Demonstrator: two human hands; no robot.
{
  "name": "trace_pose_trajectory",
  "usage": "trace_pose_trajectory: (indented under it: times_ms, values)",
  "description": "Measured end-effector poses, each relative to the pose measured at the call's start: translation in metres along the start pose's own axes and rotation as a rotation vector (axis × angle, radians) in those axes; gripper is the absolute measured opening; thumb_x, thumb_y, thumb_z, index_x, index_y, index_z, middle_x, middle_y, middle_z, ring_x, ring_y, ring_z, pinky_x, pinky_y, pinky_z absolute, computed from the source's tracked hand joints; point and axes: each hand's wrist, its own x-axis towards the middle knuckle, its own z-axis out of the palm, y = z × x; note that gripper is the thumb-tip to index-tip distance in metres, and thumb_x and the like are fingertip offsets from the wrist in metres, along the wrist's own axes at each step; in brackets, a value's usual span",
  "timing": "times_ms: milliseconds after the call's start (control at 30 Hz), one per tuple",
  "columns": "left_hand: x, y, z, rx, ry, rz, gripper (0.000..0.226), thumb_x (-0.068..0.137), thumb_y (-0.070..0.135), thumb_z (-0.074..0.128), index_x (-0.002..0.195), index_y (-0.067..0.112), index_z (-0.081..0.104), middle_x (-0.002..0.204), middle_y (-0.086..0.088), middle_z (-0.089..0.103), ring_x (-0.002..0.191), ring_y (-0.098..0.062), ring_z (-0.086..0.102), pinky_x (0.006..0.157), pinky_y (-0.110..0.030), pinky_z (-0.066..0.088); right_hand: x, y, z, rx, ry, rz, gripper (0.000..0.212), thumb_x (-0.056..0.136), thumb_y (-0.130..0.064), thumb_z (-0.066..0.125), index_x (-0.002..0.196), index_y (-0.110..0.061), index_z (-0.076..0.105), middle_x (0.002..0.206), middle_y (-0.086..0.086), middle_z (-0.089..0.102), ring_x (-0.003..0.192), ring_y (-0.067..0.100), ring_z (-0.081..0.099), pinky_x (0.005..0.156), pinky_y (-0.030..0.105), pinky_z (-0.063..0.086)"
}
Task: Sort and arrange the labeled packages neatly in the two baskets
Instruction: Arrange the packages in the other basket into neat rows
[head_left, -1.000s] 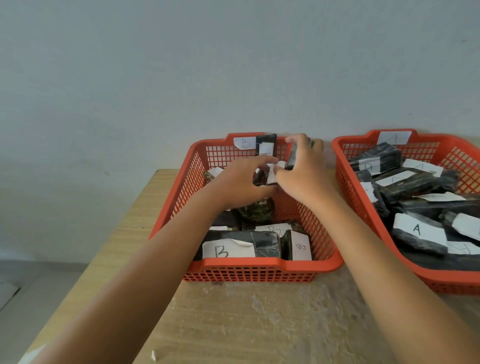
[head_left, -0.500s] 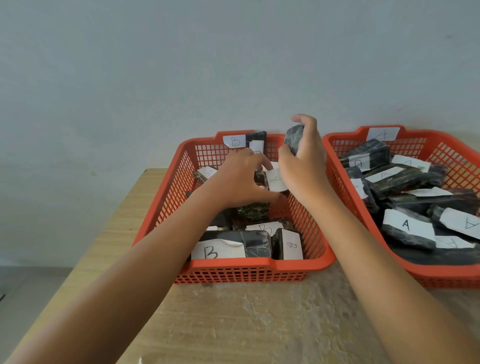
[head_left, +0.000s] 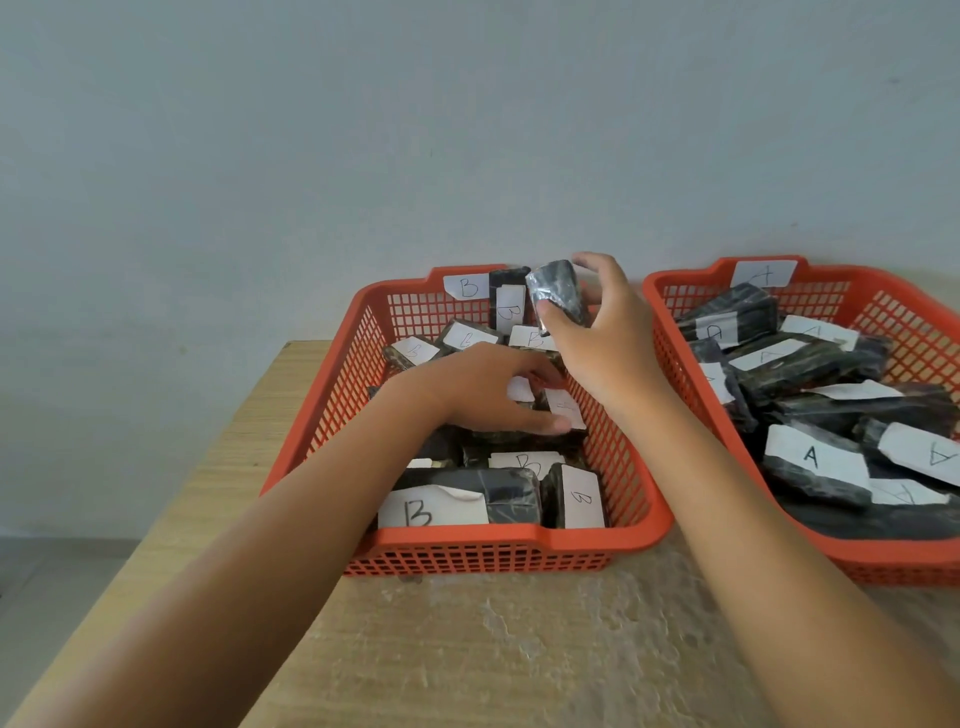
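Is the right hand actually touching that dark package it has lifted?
Touching. The head view shows the right hand with thumb and fingers wrapped around the dark package above the left basket.
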Motion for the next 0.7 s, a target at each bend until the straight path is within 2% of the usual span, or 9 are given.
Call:
trace_pose_trajectory:
  times_ms: [100, 167, 233, 300, 333, 400, 467, 567, 700]
  values:
    - [-0.001, -0.003, -0.002, 0.036, 0.023, -0.029, 0.055, 0.100, 0.064, 0.042, 0.145, 0.033, 0.049, 0.137, 0.005, 0.061, 0.121, -0.015, 0.057, 0.097, -0.033, 0.045, 0.001, 0.002, 0.001, -0.009, 0.010, 0.004, 0.050, 0.089, -0.023, 0.073, 0.134, -0.022, 0.051, 0.114, -0.005, 0.063, 0.098, 0.011, 0.063, 0.075, 0.013, 0.050]
    - [-0.002, -0.001, -0.004, 0.031, 0.002, -0.061, 0.053, 0.106, 0.058, 0.029, 0.147, 0.030, 0.049, 0.139, 0.000, 0.061, 0.125, -0.019, 0.055, 0.103, -0.038, 0.043, 0.002, 0.003, 0.001, 0.003, 0.018, 0.018, 0.046, 0.090, -0.023, 0.072, 0.132, -0.018, 0.054, 0.105, -0.012, 0.062, 0.091, 0.002, 0.063, 0.067, 0.006, 0.046]
    - [-0.005, 0.001, -0.009, -0.010, 0.056, -0.062, 0.051, 0.109, 0.051, 0.024, 0.142, 0.025, 0.053, 0.133, -0.002, 0.064, 0.122, -0.019, 0.057, 0.107, -0.040, 0.043, 0.002, 0.004, 0.000, 0.007, 0.024, 0.026, 0.042, 0.090, -0.024, 0.071, 0.129, -0.018, 0.056, 0.102, -0.014, 0.061, 0.092, 0.001, 0.062, 0.072, 0.009, 0.048]
    - [-0.009, -0.001, -0.018, 0.009, 0.210, -0.042, 0.050, 0.111, 0.046, 0.021, 0.135, 0.020, 0.056, 0.119, 0.000, 0.069, 0.111, -0.018, 0.062, 0.101, -0.040, 0.048, 0.003, 0.005, -0.001, 0.007, 0.019, 0.028, 0.041, 0.089, -0.025, 0.072, 0.128, -0.020, 0.058, 0.110, -0.008, 0.063, 0.101, 0.009, 0.062, 0.084, 0.024, 0.053]
    - [-0.012, -0.003, -0.023, 0.000, 0.310, -0.039, 0.051, 0.110, 0.046, 0.020, 0.136, 0.020, 0.055, 0.112, 0.002, 0.070, 0.106, -0.016, 0.064, 0.096, -0.037, 0.050, 0.003, 0.004, -0.002, 0.019, 0.006, 0.028, 0.041, 0.089, -0.024, 0.073, 0.127, -0.021, 0.059, 0.111, -0.007, 0.065, 0.102, 0.011, 0.063, 0.084, 0.027, 0.054]
    - [-0.018, -0.008, -0.029, -0.160, 0.483, -0.033, 0.054, 0.108, 0.054, 0.022, 0.141, 0.023, 0.051, 0.102, 0.011, 0.073, 0.096, -0.005, 0.066, 0.087, -0.032, 0.050, 0.002, 0.002, -0.002, 0.043, -0.051, 0.005, 0.041, 0.087, -0.021, 0.076, 0.125, -0.023, 0.062, 0.105, -0.010, 0.066, 0.095, 0.008, 0.065, 0.073, 0.014, 0.052]
    - [-0.022, -0.009, -0.032, -0.359, 0.523, -0.010, 0.052, 0.104, 0.061, 0.033, 0.138, 0.028, 0.054, 0.097, 0.013, 0.075, 0.087, 0.003, 0.068, 0.084, -0.029, 0.054, -0.001, -0.002, -0.002, 0.014, -0.124, -0.027, 0.044, 0.083, -0.022, 0.080, 0.123, -0.027, 0.063, 0.100, -0.013, 0.065, 0.088, 0.002, 0.064, 0.062, 0.004, 0.047]
    - [-0.017, -0.008, -0.028, -0.408, 0.501, 0.037, 0.037, 0.100, 0.049, 0.057, 0.130, 0.026, 0.062, 0.102, 0.011, 0.076, 0.090, 0.001, 0.072, 0.080, -0.025, 0.060, -0.003, -0.005, -0.002, 0.019, -0.207, -0.052, 0.050, 0.077, -0.027, 0.086, 0.122, -0.026, 0.063, 0.101, -0.008, 0.065, 0.080, 0.001, 0.067, 0.059, 0.005, 0.047]
    - [-0.016, -0.014, -0.033, -0.502, 0.545, -0.033, 0.037, 0.101, 0.042, 0.058, 0.132, 0.021, 0.057, 0.112, 0.004, 0.073, 0.098, -0.010, 0.072, 0.088, -0.035, 0.061, -0.003, -0.005, -0.001, 0.067, -0.213, -0.010, 0.045, 0.087, -0.033, 0.076, 0.129, -0.029, 0.061, 0.104, -0.012, 0.066, 0.086, -0.009, 0.064, 0.064, 0.003, 0.047]
